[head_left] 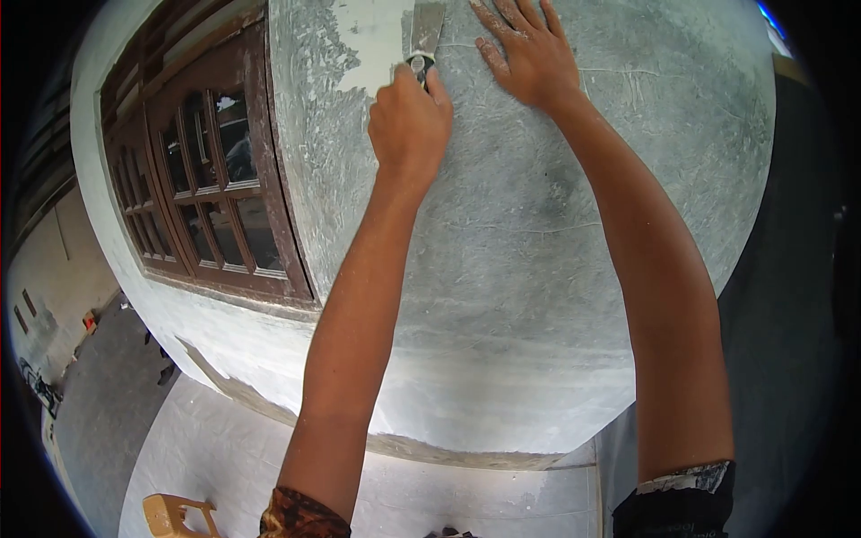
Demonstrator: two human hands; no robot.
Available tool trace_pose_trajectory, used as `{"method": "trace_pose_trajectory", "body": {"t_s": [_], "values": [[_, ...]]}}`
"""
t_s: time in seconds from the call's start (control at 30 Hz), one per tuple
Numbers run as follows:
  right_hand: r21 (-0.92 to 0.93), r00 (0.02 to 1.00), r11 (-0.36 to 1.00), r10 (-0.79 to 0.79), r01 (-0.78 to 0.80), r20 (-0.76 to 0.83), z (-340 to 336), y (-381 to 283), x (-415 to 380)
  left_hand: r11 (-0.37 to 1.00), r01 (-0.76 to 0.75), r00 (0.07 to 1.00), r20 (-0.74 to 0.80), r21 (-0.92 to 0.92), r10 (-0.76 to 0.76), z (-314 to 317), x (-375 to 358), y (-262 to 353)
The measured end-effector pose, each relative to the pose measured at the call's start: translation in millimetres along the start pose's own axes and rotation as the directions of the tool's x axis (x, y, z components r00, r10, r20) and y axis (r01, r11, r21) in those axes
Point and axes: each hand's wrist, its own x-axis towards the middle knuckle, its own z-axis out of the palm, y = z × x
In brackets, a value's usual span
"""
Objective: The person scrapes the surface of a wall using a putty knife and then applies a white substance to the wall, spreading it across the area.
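High on the wall, my left hand [411, 125] is wrapped round the handle of a putty knife [428, 31], its blade pointing up against the surface. Left of the blade is a patch of pale, off-white coating [370, 45] with ragged edges. My right hand [534, 54] lies on the grey wall [520, 287] with its fingers spread, and whitish dust marks the fingers. The top ends of some fingers are cut off by the frame edge.
A brown wooden window [206, 170] with glass panes is set in the wall at left. Below, a yellowish plastic stool [175, 516] stands on the light floor [224, 448]. A dark grey area borders the wall's right edge.
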Motion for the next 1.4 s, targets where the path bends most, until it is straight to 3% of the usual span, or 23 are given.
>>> {"method": "trace_pose_trajectory", "body": {"t_s": [0.13,0.27,0.53,0.67,0.87,1.03,1.27,1.4], "values": [[0.020,1.000,1.000,0.005,-0.005,0.008,-1.9,-1.5,0.5,0.999,0.047,0.998,0.038,0.007,-0.048,-2.8,-11.1,-6.0],[0.034,1.000,0.999,0.014,-0.014,0.013,-2.2,-0.1,1.6,1.000,-0.022,0.999,-0.026,0.022,0.023,-0.1,11.6,-4.7],[0.009,1.000,1.000,0.010,-0.010,0.007,-2.0,-1.5,1.3,0.997,0.051,0.998,0.033,0.060,-0.053,-3.1,-7.9,-5.3],[0.004,1.000,1.000,0.017,-0.017,0.026,-3.7,-1.0,2.0,0.999,0.009,1.000,0.003,0.046,-0.009,-4.5,9.9,0.5],[0.011,1.000,1.000,-0.001,0.001,-0.005,-1.3,-0.5,0.6,0.993,0.107,0.990,0.083,0.053,-0.111,-6.5,-9.5,-3.6],[0.053,1.000,0.998,0.017,-0.017,0.015,-5.5,-1.7,0.3,0.999,0.041,0.999,0.029,0.020,-0.041,-3.2,12.7,0.0],[0.060,1.000,0.998,0.012,-0.012,0.004,-3.1,-0.7,-0.8,0.994,0.098,0.992,0.074,0.049,-0.101,-2.7,-3.1,-4.0],[0.059,1.000,0.998,0.018,-0.019,0.005,-4.0,0.0,1.8,0.999,0.021,1.000,0.010,0.035,-0.022,-4.7,19.2,0.7]]}}
